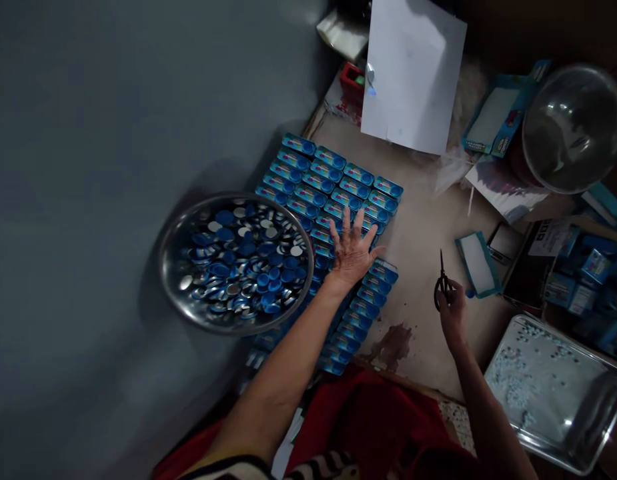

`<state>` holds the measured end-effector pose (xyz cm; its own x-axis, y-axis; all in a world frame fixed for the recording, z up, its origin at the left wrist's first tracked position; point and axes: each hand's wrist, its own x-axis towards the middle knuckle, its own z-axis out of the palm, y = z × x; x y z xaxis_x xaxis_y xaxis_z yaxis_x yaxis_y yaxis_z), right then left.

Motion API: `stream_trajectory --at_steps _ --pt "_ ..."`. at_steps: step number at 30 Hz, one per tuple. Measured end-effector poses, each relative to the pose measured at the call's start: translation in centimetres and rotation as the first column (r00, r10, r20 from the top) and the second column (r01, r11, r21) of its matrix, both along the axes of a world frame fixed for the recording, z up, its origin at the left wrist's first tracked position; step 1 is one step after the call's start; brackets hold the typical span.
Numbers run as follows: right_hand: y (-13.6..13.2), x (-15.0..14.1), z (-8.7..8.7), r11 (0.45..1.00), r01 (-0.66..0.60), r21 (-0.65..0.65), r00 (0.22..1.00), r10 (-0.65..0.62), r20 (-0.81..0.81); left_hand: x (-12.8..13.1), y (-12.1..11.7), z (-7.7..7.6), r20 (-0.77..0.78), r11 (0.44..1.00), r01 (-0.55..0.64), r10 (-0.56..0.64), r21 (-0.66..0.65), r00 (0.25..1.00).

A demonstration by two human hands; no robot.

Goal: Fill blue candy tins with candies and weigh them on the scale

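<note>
Metal tray (558, 413), scattered with tiny pale pieces (513, 377), right of the rows of small blue printed packs (311, 193). Right hand (453, 307), right of those packs, fingers closed on the handles of black-handled scissors (443, 281). Metal bowl (174, 280) of blue and silvery discs (245, 248), on the packs' left, partly hiding them. Left hand (353, 253), over the packs, fingers spread apart; contact cannot be told. White sheet (413, 80), beyond the packs.

Polished metal basin (174, 273) left of centre; shiny metal tray (563, 413) lower right; smooth, matt paper sheet (413, 73) above; glossy packs (311, 195) mid-frame.
</note>
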<state>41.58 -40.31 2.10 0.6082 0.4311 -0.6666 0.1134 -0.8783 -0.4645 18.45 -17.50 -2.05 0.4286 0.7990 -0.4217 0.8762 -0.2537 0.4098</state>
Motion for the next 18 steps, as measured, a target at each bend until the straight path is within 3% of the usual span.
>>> stream_trajectory --at_steps 14,18 --pt "1.0 0.5 -1.0 0.997 0.067 0.043 0.997 -0.068 0.029 3.5 3.4 -1.9 0.028 1.0 -0.021 0.021 -0.013 0.999" --pt "2.0 0.1 -0.8 0.996 0.074 0.045 0.996 -0.076 0.051 4.4 4.3 -2.7 0.064 0.998 0.061 -0.06 -0.021 0.996"
